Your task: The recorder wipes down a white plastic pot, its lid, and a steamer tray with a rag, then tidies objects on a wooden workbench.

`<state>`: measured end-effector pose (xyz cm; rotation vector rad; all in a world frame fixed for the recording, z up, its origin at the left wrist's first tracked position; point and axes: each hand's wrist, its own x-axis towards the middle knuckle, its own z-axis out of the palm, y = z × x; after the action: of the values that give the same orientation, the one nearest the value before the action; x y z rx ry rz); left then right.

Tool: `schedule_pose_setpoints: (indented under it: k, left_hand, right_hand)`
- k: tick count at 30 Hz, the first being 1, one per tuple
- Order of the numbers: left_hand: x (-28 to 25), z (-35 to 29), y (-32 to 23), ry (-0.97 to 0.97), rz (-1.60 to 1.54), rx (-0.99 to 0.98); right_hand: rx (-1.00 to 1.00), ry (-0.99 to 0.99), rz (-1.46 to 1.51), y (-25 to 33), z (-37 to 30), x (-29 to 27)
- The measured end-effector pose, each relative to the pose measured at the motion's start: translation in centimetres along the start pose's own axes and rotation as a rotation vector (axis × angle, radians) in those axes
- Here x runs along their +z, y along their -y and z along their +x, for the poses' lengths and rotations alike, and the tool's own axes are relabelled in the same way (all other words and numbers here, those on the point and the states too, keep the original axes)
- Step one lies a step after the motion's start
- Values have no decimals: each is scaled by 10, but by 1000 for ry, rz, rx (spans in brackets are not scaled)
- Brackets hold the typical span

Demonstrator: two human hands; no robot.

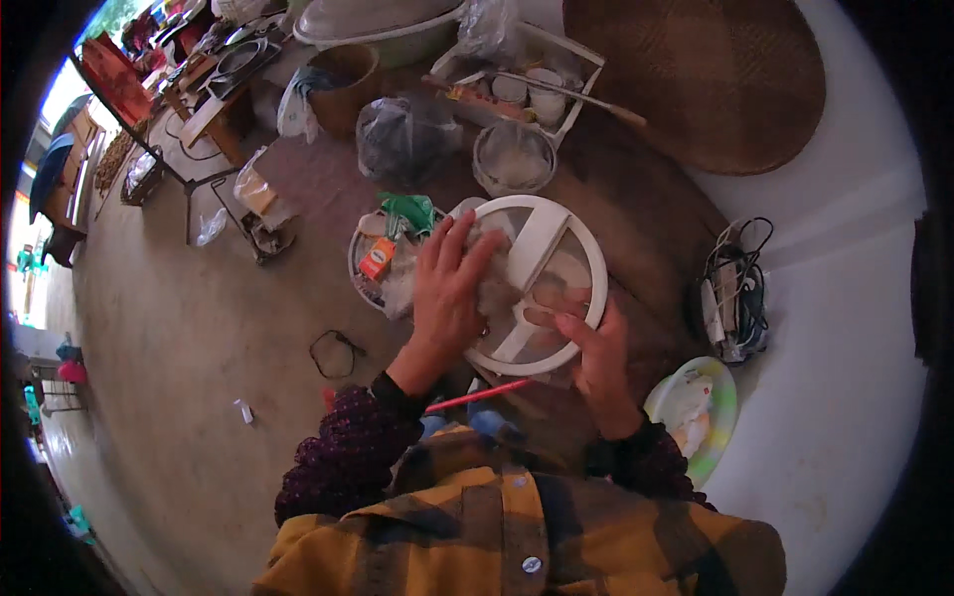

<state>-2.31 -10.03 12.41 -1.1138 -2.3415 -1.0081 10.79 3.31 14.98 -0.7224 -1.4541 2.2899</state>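
Note:
I hold a round white plastic frame (599, 260) with a wide crossbar and see-through panels, tilted in front of me. My right hand (601, 358) grips its lower right rim, the thumb on top and some fingers showing blurred through the panel. A clump of grey fluff (500, 288) lies against the frame's left side. Over that clump curve the fingers of my left hand (447, 298); its thumb is hidden. Just left of the frame stands a waste bin (355, 260) holding pale fluff, an orange box (377, 258) and a green plastic bag (407, 212).
A red stick (477, 396) lies below the frame. Beyond it are a bag-lined bin (514, 159), a dark plastic bag (402, 137), a white tray (586, 62) and a woven round tray (706, 79). On the right are bundled cables (735, 293) and a green basin (723, 427).

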Motion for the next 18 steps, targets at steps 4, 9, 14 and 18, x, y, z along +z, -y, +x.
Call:
schedule_pose_setpoints:
  k: [4, 9, 14, 18]
  left_hand:
    - [20, 18, 46, -16, -420, -439]
    - [35, 4, 103, -4, -1071, -849]
    - [30, -13, 56, 172, -1781, -1201]
    - [24, -11, 17, 241, -1839, -1275]
  right_hand:
    - [21, 68, -54, 6, -9, 3]
    - [-124, -35, 135, 19, -17, -5]
    - [-239, -191, 19, 11, 6, -17]
    - [-206, -207, 103, -6, 12, -24]
